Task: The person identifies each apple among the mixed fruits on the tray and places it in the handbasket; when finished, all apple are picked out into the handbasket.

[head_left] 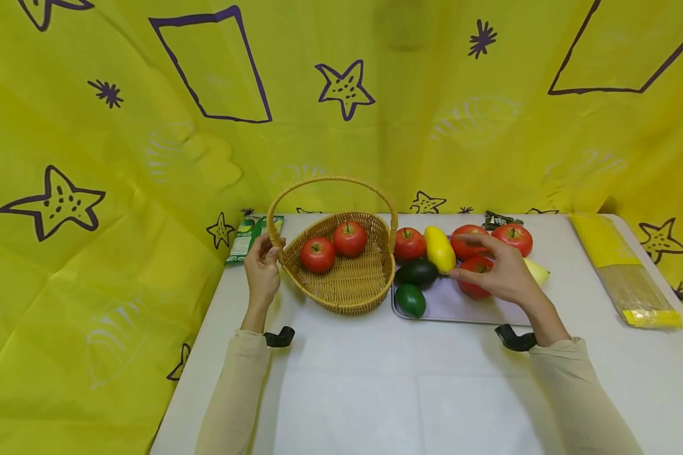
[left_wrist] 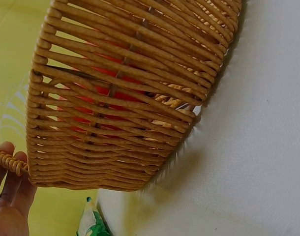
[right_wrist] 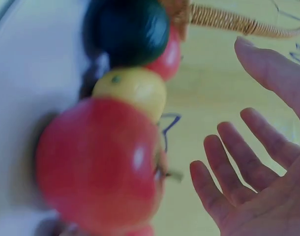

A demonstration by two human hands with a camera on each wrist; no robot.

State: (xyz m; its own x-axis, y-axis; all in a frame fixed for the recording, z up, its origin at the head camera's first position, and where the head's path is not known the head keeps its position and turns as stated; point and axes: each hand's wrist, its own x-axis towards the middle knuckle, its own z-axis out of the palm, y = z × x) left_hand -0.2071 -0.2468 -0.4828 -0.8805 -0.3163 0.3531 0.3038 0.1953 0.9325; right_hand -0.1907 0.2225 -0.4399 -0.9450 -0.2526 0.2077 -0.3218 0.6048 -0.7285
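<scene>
My left hand grips the handle of a wicker basket at its left base; the left wrist view shows fingers curled round it. Two red apples lie inside the basket. My right hand hovers over a tray with its fingers spread and nothing in them. Nearest to it is a red apple with a stem, apart from the fingers in the right wrist view. Beside that apple are a yellow mango-shaped fruit and a dark avocado-like fruit.
More red apples, a green fruit and a pale yellow pear-like fruit share the tray. A green packet lies behind my left hand. A yellow-and-clear noodle-like pack is at the right. Yellow patterned cloth hangs behind.
</scene>
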